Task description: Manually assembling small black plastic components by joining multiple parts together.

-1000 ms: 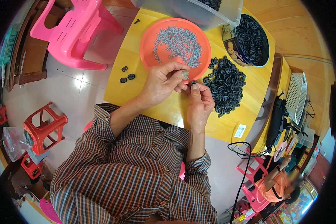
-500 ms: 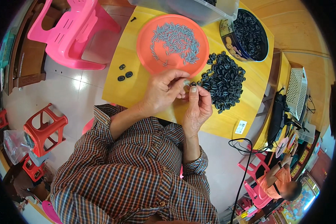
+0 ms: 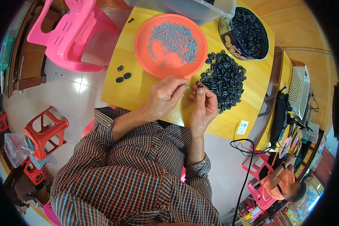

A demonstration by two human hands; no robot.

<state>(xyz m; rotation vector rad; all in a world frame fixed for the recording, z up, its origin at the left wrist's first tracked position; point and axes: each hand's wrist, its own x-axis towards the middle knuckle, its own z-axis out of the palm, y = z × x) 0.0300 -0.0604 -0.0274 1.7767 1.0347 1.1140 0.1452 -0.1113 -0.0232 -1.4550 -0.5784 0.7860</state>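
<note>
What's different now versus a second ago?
Little. The left hand and right hand stay together over the yellow table, fingertips pinching a small black piece; only the view shifted slightly. Orange plate, black pile and three loose pieces stayed put.

floor: pale tiles | pink chair | red stool | wooden wall
</note>
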